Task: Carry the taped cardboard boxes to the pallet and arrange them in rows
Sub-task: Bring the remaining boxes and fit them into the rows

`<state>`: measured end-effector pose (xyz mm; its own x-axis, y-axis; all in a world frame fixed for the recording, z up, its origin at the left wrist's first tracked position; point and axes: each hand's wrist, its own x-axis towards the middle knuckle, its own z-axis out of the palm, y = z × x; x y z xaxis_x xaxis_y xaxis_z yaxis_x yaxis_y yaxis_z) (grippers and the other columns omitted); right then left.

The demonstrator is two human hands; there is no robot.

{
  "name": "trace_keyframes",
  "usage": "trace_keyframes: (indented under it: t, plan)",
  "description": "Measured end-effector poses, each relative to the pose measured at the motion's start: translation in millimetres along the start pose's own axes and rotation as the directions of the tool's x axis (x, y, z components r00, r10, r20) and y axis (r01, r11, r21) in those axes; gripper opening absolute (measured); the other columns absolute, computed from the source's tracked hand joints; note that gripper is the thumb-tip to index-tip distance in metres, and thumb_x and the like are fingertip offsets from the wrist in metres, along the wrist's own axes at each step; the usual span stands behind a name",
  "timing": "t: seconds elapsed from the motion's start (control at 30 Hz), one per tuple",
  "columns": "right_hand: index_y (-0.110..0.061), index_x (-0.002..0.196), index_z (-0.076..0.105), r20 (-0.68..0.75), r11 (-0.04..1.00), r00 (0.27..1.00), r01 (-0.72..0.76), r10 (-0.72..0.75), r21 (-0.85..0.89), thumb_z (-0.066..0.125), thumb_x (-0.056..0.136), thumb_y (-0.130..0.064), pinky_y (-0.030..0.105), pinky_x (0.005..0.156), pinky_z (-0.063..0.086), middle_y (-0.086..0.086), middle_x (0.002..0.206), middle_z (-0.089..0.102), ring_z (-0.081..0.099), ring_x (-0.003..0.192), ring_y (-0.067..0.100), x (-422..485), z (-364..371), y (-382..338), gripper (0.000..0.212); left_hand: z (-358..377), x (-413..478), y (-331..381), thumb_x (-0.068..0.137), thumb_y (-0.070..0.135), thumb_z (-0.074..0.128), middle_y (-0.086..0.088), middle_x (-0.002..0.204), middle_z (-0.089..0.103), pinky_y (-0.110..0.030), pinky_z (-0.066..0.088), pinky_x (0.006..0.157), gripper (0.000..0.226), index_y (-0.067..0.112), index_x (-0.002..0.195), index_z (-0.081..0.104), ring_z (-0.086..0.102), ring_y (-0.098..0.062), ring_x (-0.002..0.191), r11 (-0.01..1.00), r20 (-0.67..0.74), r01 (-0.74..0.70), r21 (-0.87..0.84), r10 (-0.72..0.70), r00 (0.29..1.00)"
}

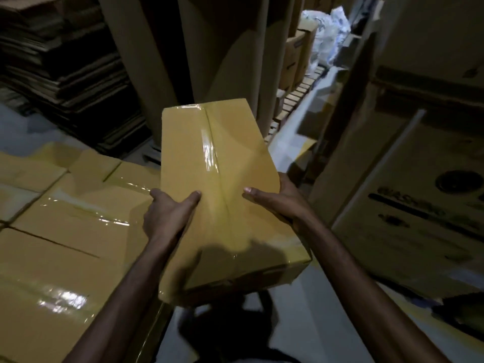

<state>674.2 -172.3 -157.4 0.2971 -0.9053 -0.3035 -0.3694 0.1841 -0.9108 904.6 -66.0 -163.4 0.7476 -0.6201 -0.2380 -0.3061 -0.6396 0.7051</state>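
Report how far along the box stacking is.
Done: several taped boxes already lie edge to edge in rows at left. In hand: the left hand and right hand grip one more taped box, held in the air beside them. Left: setting it into the row; how many remain is not visible.

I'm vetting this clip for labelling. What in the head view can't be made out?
All in the head view:
1. Pallet: none visible; the stacked boxes cover whatever lies under them.
2. Fingertips of the left hand and right hand: hidden behind the carried box, so the grip underneath is unseen.
3. Lettering on the large carton: blurred and dim.
4. Dark shape on the floor: motion-blurred, unidentifiable.
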Motion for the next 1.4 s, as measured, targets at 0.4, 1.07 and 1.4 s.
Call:
trace_keyframes:
  t: [0.4,1.07,1.4]
  plan:
    - [-0.040,0.135,0.047,0.284,0.947,0.955,0.170,-0.089,-0.273,0.080,0.044,-0.090,0.054,0.097,0.056,-0.012,0.121,0.060,0.060,0.117,0.025,263,85,-106,0.110,6,194,41,0.083,0.069,0.070,-0.020,0.140,0.057,-0.046,0.048,0.092,0.096,0.001,0.139,0.032,0.058,-0.046,0.121,0.953,-0.250,0.282,-0.113,-0.302,0.920]
    - [-0.047,0.129,0.042,0.686,0.713,0.717,0.546,-0.125,-0.441,0.079,0.067,-0.078,0.045,0.084,0.058,-0.014,0.113,0.063,0.064,0.104,0.019,512,291,-178,0.079,-7,422,-34,0.066,0.043,0.097,-0.010,0.131,0.055,-0.038,0.053,0.085,0.113,0.008,0.147,0.027,0.055,-0.023,0.097,0.643,-0.002,0.597,-0.480,-0.681,0.732]
    - [-0.019,0.141,0.045,0.731,0.657,0.670,0.494,0.130,-0.570,0.078,0.085,-0.045,0.038,0.081,0.046,0.008,0.125,0.063,0.062,0.112,0.034,593,345,-115,0.070,48,445,-43,0.069,0.048,0.094,-0.010,0.133,0.056,-0.028,0.048,0.080,0.108,0.003,0.146,0.033,0.053,-0.021,0.105,0.594,-0.132,0.736,-0.325,-0.799,0.587]
